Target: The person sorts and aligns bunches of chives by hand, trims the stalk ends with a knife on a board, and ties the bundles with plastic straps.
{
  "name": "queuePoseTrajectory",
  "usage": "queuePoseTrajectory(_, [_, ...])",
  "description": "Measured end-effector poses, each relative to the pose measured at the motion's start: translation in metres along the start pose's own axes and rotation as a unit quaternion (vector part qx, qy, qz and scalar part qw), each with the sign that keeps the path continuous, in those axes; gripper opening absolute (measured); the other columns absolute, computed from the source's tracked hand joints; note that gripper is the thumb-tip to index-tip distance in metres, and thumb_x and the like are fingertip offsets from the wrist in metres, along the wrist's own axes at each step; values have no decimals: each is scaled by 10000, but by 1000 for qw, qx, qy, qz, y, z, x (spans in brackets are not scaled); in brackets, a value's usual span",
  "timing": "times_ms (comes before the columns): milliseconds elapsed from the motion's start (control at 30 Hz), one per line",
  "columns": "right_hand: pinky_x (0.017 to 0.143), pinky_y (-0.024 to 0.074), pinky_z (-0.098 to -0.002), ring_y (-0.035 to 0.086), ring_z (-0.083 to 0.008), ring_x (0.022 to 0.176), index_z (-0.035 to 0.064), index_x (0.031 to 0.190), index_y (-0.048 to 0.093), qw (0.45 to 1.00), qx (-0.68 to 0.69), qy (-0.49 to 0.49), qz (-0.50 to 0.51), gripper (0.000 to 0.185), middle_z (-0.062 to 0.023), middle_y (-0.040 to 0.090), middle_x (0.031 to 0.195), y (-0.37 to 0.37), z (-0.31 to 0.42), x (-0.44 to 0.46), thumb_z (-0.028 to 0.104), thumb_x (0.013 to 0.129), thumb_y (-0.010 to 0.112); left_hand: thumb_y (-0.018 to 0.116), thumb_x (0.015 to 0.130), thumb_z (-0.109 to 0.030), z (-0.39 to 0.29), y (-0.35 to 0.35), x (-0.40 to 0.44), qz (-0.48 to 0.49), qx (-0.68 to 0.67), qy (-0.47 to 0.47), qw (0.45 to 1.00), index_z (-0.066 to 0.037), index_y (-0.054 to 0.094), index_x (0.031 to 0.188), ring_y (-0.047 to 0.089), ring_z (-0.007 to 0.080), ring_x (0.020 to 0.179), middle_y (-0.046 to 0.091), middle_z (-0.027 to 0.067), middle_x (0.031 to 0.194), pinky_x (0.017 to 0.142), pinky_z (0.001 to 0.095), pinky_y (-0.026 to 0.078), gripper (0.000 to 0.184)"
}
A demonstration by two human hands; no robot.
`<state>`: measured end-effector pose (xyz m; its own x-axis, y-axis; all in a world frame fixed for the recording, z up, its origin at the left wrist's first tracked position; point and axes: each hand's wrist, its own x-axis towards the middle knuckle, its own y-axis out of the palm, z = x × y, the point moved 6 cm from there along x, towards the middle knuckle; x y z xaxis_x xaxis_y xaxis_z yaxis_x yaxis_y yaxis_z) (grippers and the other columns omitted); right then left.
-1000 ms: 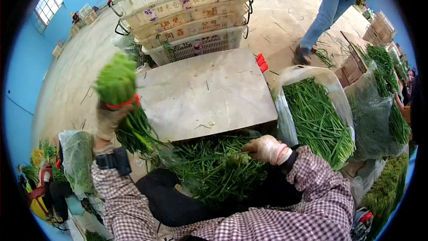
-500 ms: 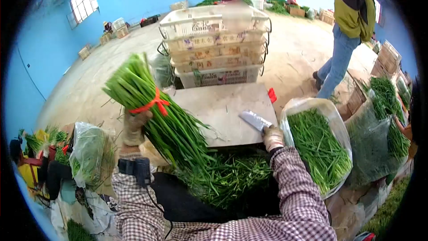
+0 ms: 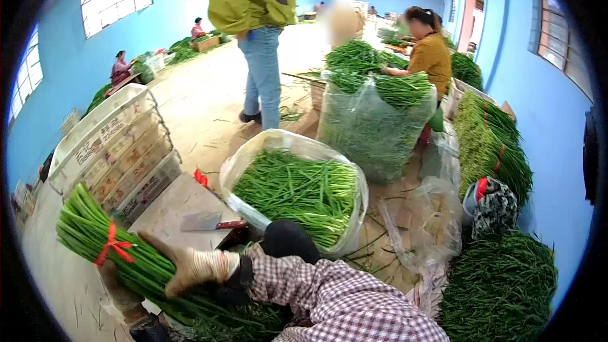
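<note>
the tied bundle (image 3: 142,268) is being held beside the board (image 3: 171,208) by the left hand (image 3: 120,288) underneath, the right hand (image 3: 189,265) being spread wide across it; its long axis is being slanted, stem ends pointed up-left, leaves down-right

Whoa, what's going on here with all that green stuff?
The person wearing the camera has both hands on a bundle of long green stalks, tied with a red ribbon. The left hand holds it from below, near the ribbon; the right hand is spread across it farther along. A knife lies on the pale board, with neither hand on it. Nearby, loose stalks fill a plastic-lined container, and someone in a mustard top is at another pile of greens.
</note>
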<state>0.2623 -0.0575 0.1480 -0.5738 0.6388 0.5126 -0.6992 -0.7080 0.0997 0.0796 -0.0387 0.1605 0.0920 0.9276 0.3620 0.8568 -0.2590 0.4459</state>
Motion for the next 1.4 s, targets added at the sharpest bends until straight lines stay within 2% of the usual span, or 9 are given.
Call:
queuePoseTrajectory(233, [1084, 351, -313, 370, -157, 1315, 115, 1553, -127, 986, 123, 74, -84, 1324, -125, 296, 1540, 31, -35, -59, 142, 655, 846, 646, 897, -439, 9, 42, 17, -31, -66, -38, 997, -51, 512, 1344, 625, 226, 1043, 630, 93, 1200, 925, 368, 525, 607])
queuePoseTrajectory(500, [1101, 344, -361, 428, -177, 1295, 36, 1530, 180, 979, 159, 5, -129, 1073, -108, 435, 1455, 22, -69, -63, 288, 729, 847, 662, 891, -386, 23, 68, 21, -49, -51, -110, 991, -45, 572, 1261, 639, 200, 887, 657, 77, 1025, 768, 334, 554, 511])
queuePoseTrajectory(633, [1076, 378, -370, 469, -186, 1263, 8, 1478, 308, 973, 53, -17, -224, 954, -103, 494, 1413, -8, -31, -79, 220, 726, 856, 550, 956, -498, 35, 72, 50, -1, -3, -52, 999, -45, 462, 1402, 529, 244, 1175, 534, 122, 1325, 1016, 395, 430, 642])
queuePoseTrajectory(667, [1102, 349, -377, 444, -200, 1296, 19, 1496, 279, 967, 83, -13, -240, 990, -109, 465, 1444, -13, -12, -91, 199, 716, 862, 388, 1012, -535, 43, 82, 60, 82, -76, -88, 990, -72, 286, 1521, 353, 283, 1382, 304, 135, 1553, 1147, 430, 296, 695])
queuePoseTrajectory(833, [1148, 286, -395, 395, -231, 1352, 17, 1502, 294, 924, -41, -115, -362, 978, -119, 412, 1496, -62, 87, -181, 144, 710, 855, 339, 1040, -477, 113, 210, 83, 315, -99, -126, 936, -78, 362, 1487, 383, 262, 1378, 366, 136, 1523, 1122, 410, 352, 599])
queuePoseTrajectory(1000, [1078, 353, -370, 451, -216, 1260, 21, 1460, 353, 751, -73, -172, -634, 857, -97, 476, 1408, -44, 179, -386, 122, 743, 811, 578, 979, -142, 289, 308, 2, 491, 105, -180, 846, 11, 650, 1143, 646, 205, 996, 696, 117, 1065, 878, 320, 509, 235])
queuePoseTrajectory(1200, [976, 448, -335, 544, -199, 1116, 28, 1401, 434, 428, -248, -129, -860, 686, -64, 576, 1274, 84, 249, -578, 78, 791, 745, 721, 830, -286, 362, 367, -105, 698, 466, -129, 529, -33, 712, 1101, 689, 224, 915, 732, 120, 1014, 839, 320, 517, 371])
queuePoseTrajectory(1300, [878, 506, -297, 592, -194, 1021, 20, 1356, 485, 321, -324, -192, -869, 573, -67, 628, 1193, 173, 300, -593, 112, 836, 708, 733, 804, -392, 380, 372, -104, 730, 489, -176, 444, -5, 717, 1077, 687, 236, 890, 734, 137, 986, 821, 320, 513, 473])
queuePoseTrajectory(1400, [1053, 411, -362, 541, -279, 1183, 16, 1456, 371, 90, -384, -200, -897, 808, -182, 561, 1327, 267, 349, -610, 194, 789, 792, 758, 788, -381, 377, 372, -102, 731, 493, -175, 437, -4, 733, 1037, 678, 221, 822, 733, 133, 917, 787, 328, 516, 453])
